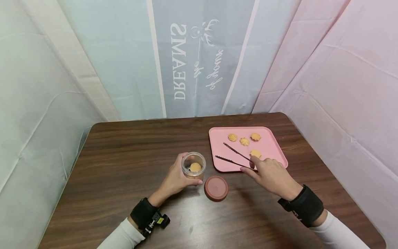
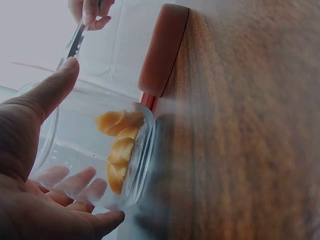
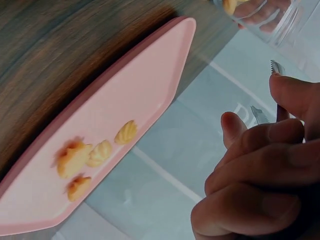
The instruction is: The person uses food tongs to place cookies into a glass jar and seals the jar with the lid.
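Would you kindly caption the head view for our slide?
Left hand holds a cookie jar; right hand grips tongs over a pink tray.

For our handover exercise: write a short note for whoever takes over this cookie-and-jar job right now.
Left hand grips the clear glass jar, upright on the brown wooden table.
Right hand holds open metal tongs over the pink plastic tray, gripping nothing.
Done: jar open, round reddish lid lying beside it, cookie inside.
Left: four piped yellow cookies remain on the tray.
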{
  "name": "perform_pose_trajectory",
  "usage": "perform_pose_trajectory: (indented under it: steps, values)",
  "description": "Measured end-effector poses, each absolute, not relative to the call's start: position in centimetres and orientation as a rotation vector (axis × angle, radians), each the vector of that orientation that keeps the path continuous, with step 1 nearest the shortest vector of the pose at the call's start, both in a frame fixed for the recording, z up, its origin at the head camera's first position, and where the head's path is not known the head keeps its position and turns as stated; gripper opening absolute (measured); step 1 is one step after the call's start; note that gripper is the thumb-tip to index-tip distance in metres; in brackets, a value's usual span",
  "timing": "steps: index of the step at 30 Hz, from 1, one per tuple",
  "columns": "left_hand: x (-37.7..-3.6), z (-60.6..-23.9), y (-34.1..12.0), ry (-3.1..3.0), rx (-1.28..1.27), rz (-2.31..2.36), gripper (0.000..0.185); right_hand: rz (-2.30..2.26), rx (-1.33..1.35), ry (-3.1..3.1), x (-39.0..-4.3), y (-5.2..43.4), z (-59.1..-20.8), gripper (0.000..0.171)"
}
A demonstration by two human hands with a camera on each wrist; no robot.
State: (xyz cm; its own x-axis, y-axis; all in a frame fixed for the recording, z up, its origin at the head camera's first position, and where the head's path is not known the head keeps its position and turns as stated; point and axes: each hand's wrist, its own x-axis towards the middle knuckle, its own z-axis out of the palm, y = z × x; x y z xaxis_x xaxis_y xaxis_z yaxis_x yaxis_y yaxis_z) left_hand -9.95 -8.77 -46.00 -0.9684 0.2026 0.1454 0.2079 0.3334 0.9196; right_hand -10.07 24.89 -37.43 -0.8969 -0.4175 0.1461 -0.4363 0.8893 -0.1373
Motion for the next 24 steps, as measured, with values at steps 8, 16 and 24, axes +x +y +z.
perform_pose_trajectory:
  steps: [8, 16, 24]
  values:
    - [-10.1, -46.0, -8.7, -2.56, -0.412, -1.756, 0.103, 0.25, 0.637, -2.916, -10.1, 26.4, -37.9, 0.035]
    - [-10.1, -46.2, -8.9, -2.572, -0.418, -1.748, 0.104, 0.234, 0.527, -2.995, -10.1, 28.0, -38.6, 0.042]
    - [-10.0, -46.1, -8.9, -2.569, -0.404, -1.76, 0.104, 0.246, 0.484, -3.032, -10.7, 29.3, -39.7, 0.043]
